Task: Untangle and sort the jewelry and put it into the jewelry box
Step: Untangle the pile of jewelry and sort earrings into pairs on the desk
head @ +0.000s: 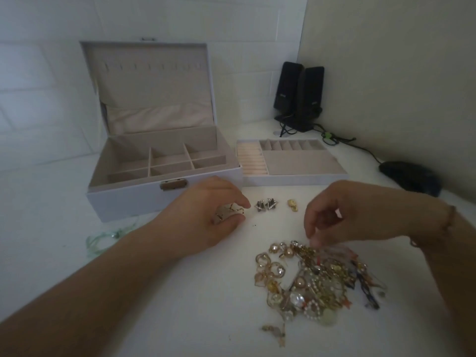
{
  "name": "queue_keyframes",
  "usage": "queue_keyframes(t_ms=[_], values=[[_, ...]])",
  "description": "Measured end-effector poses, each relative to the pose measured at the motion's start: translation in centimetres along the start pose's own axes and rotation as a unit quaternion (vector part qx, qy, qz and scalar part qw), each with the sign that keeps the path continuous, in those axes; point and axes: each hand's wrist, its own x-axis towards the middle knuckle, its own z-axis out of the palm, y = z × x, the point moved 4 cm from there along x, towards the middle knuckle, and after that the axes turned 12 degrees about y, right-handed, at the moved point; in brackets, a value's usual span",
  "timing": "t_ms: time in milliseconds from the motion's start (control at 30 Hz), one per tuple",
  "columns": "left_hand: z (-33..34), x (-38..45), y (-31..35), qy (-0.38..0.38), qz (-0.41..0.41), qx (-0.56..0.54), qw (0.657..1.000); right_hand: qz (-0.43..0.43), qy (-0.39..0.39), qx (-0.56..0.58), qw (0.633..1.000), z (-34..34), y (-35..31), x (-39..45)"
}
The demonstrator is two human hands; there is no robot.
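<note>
A tangled pile of jewelry (pixel 316 276) with gold hoops, pearls and beads lies on the white table at the lower right. My right hand (pixel 355 215) hovers over its top edge, fingertips curled down and pinching a small piece. My left hand (pixel 206 215) rests on the table in front of the box, thumb and fingers holding a pale gold-wired earring (pixel 228 211). Two silver star earrings (pixel 265 204) and a small gold piece (pixel 293 205) lie between my hands. The white jewelry box (pixel 144 199) stands open behind, its compartments bare.
The box's removable tray (pixel 293 180) with ring rolls sits to the right of the box. Two black speakers (pixel 298 96) with cables stand at the back corner. A dark mouse (pixel 412 177) lies at the right. A green ribbon (pixel 108 237) lies left of my arm. A stray earring (pixel 277 331) lies below the pile.
</note>
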Motion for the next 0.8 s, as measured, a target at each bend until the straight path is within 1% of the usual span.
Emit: queue_keyframes(t_ms=[33,100,333,500,567,733,800], values=[[0.0,0.0,0.0,0.001,0.003,-0.002,1.0,0.005,-0.025,0.001,1.0,0.4,-0.3,-0.2],[0.1,0.0,0.0,0.006,0.006,-0.004,1.0,0.016,-0.036,-0.008,0.999,0.8,-0.6,-0.2],[0.0,0.0,0.1,0.007,0.005,-0.002,1.0,0.048,-0.022,-0.09,0.995,1.0,-0.7,-0.5],[0.1,0.1,0.0,0.009,0.006,-0.004,1.0,0.021,-0.018,-0.097,0.995,1.2,-0.8,-0.4],[0.1,0.0,0.0,0.011,0.006,-0.008,1.0,0.006,-0.008,-0.071,0.997,0.5,-0.9,-0.6],[0.1,0.0,-0.1,0.01,0.0,-0.011,1.0,0.003,0.044,0.082,0.996,-1.3,-0.8,-0.8],[0.1,0.0,0.0,0.008,-0.001,-0.009,1.0,0.012,0.059,0.098,0.993,-1.3,-0.4,-0.5]])
